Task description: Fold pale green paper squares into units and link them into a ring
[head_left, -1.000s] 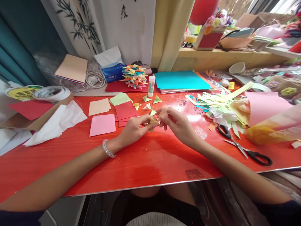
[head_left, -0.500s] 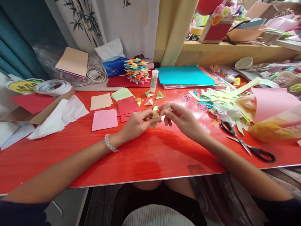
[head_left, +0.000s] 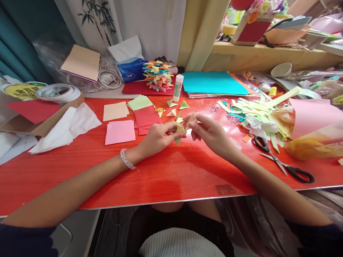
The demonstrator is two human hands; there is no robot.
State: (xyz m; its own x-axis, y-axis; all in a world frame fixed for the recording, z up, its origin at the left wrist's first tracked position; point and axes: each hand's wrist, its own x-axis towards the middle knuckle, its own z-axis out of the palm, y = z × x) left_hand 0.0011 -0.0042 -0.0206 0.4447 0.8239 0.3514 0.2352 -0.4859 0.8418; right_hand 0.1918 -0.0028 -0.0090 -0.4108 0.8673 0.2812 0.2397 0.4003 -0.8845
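Note:
Over the middle of the red table, my left hand pinches folded yellow-green paper pieces between thumb and fingers. Close beside it my right hand is closed on a folded peach paper piece. Whether the two papers touch is hard to make out, since fingers cover part of them. Just beyond the hands lie small folded green triangles, a folded white and pink piece and a yellow one. A glue stick stands upright behind them.
Left of the hands lie pink, red, green and peach paper squares. A ball of folded paper pieces and blue sheets are at the back. Scissors and paper strips lie on the right.
The view has shifted slightly, so most things sit a little further right and higher. Both hands keep nearly the same hold on their paper pieces.

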